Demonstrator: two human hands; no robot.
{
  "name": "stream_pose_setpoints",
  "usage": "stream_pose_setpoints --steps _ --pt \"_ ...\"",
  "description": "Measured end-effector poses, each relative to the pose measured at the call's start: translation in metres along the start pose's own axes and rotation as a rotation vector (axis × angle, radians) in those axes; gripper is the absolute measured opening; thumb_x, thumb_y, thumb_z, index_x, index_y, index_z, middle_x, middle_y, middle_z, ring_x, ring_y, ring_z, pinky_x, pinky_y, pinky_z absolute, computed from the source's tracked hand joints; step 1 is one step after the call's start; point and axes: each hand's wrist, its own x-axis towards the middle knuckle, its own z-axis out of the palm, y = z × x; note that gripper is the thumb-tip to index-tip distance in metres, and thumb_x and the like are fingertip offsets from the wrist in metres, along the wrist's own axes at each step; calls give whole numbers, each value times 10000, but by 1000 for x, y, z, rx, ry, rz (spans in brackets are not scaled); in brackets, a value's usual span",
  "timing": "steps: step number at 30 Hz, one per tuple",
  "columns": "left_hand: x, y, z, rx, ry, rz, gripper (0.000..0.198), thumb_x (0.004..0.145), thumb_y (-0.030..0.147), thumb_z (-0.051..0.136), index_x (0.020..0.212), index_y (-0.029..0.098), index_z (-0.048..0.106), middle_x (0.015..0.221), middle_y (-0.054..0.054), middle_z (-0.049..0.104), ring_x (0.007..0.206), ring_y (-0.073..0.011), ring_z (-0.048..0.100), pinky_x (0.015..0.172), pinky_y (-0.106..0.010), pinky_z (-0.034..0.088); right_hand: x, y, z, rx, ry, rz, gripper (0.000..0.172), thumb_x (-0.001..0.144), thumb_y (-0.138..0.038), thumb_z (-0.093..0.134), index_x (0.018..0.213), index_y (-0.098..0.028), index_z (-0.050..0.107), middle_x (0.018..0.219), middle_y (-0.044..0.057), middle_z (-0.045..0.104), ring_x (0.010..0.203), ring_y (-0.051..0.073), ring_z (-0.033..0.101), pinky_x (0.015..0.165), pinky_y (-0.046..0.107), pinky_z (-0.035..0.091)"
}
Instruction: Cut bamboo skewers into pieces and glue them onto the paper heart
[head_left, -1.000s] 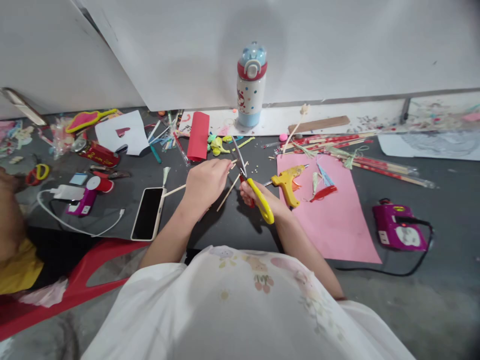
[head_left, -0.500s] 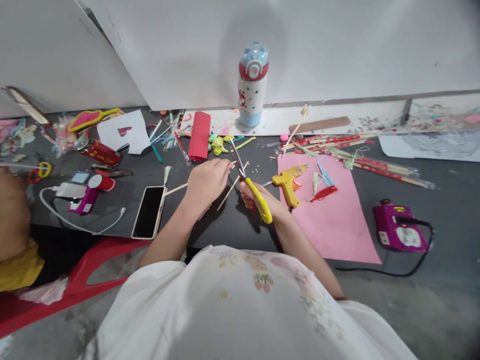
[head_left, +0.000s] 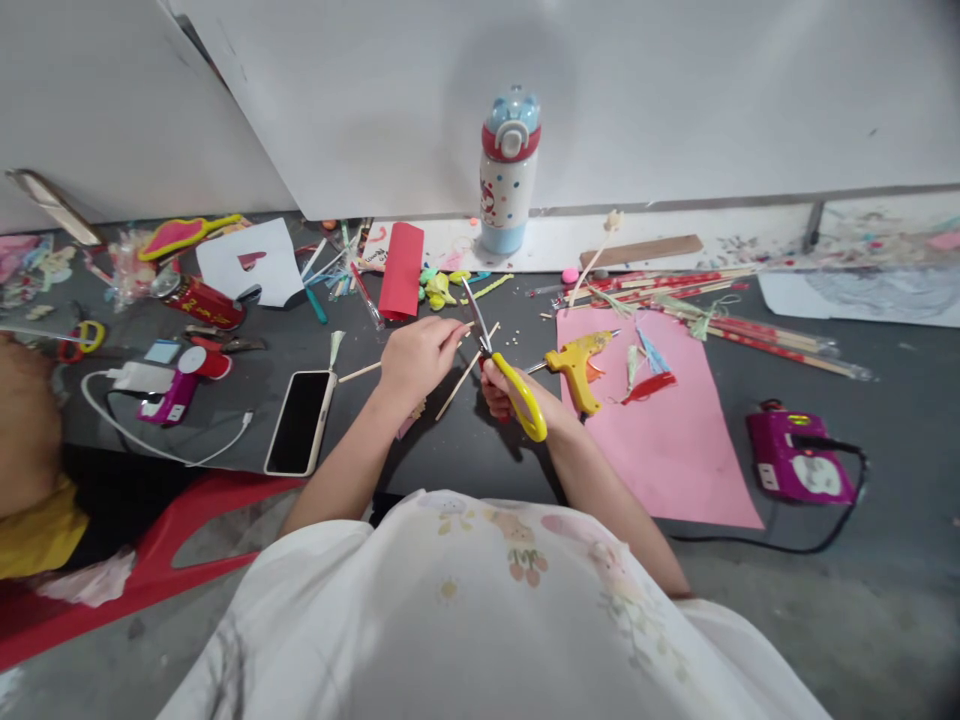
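Observation:
My left hand (head_left: 416, 355) is closed in a pinch, with the tip of a thin wooden stick (head_left: 470, 326) poking out past its fingertips. Left of that hand shows a stick end (head_left: 360, 372); I cannot tell if it is the same stick. My right hand (head_left: 501, 390) grips scissors (head_left: 522, 395) with yellow and red handles, blades pointing up and away beside my left fingertips. Another wooden stick (head_left: 454, 394) slants across the dark table between my hands, passing behind the scissors. Small pale bits (head_left: 512, 340) lie right of the blades. A small pinkish item (head_left: 409, 420) is partly hidden by my left forearm.
A yellow glue gun (head_left: 576, 370) rests on pink paper (head_left: 675, 450) at right, near a purple power box (head_left: 795, 460). A phone (head_left: 301, 425) lies left. Behind stand a bottle (head_left: 510, 185) and red folded paper (head_left: 403, 270). Another person's arm (head_left: 26, 430) is far left.
My left hand has shifted very slightly to the right. The scissors stay almost in place beside it, and the whole view has moved a little.

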Motion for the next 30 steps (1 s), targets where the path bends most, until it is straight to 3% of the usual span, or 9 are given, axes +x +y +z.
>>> stream_pose_setpoints --steps 16,22,30 --pt "3 -5 15 -247 45 -113 258 873 361 525 837 187 713 776 -32 725 668 -118 631 635 -219 449 -1 -4 4 117 42 78 502 706 -655 598 684 -202 383 534 -102 222 421 26 161 389 177 147" --pt "7 0 6 -136 47 -136 271 875 391 519 838 200 707 791 -35 726 701 -141 638 656 -246 441 5 -3 4 158 134 95 518 662 -664 635 680 -201 401 516 -104 242 399 19 172 368 172 158" --pt "4 -4 0 -110 63 -182 188 866 316 542 913 223 698 914 -13 732 823 -158 667 725 -244 459 5 -6 -1 156 151 41 509 680 -680 597 731 -212 404 519 -105 252 401 35 198 390 191 189"
